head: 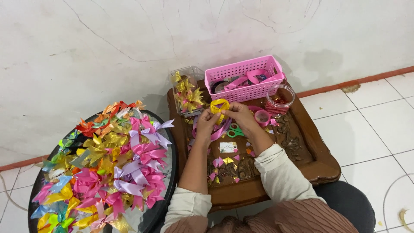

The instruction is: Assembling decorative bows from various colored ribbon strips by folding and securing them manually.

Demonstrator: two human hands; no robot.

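Two hands, left hand (pixel 206 123) and right hand (pixel 239 115), pinch a yellow ribbon (pixel 219 106) into loops at twelve o'clock on the wooden table (pixel 317 162); judging by this, shaping is underway, needing a steady centre pinch.

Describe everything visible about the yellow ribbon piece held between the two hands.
The yellow ribbon is a shiny, satin-looking strip bent into loops, like a half-formed bow. It is held up over the carved wooden tray, just in front of the pink basket. The left hand pinches it from one side and the right hand from the other, fingers meeting at its middle. Its lower end is hidden by the fingers.
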